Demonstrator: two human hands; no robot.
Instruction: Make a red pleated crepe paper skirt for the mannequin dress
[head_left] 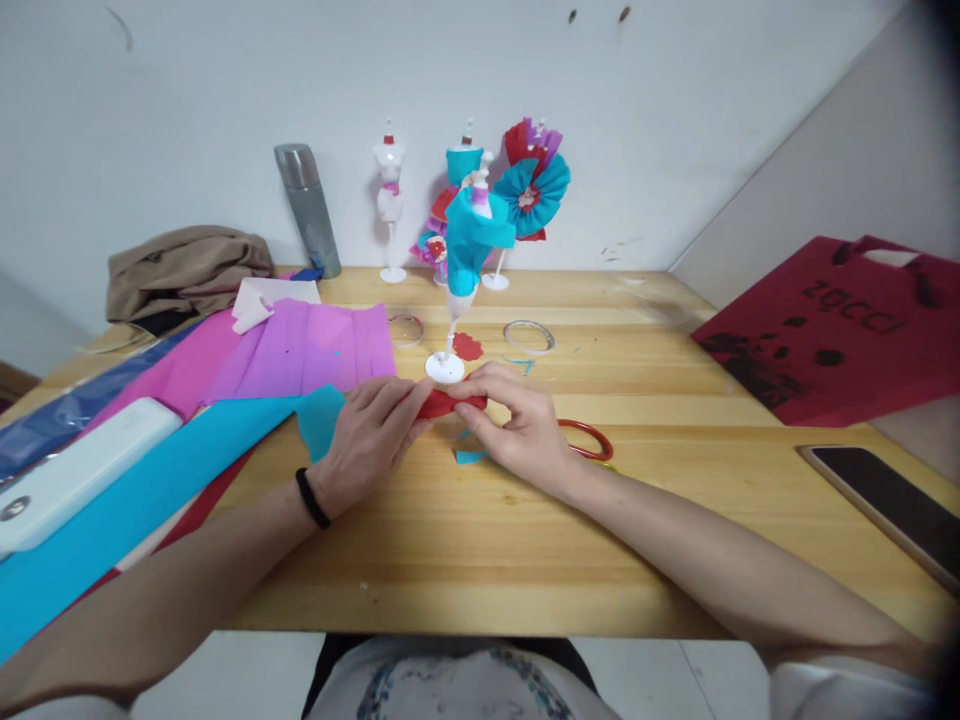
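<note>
Between my two hands is a strip of red crepe paper (439, 403), held low over the table. My left hand (373, 425), with a black band at the wrist, has its fingers closed on the strip's left end. The thumb and fingers of my right hand (517, 415) pinch the right end. Just beyond them stands a small white dress form (452, 300) draped in blue crepe paper (471, 245). A red paper piece (468, 347) lies by its base. Scissors with a red handle (589, 440) lie partly behind my right hand, near a blue scrap (471, 457).
Purple crepe paper (315, 345), a blue sheet (150, 485) and a white device (90, 470) cover the left side. More dress forms (391, 205) and a grey flask (309, 215) stand along the wall. A red bag (832, 340) and a phone (885, 510) are at right.
</note>
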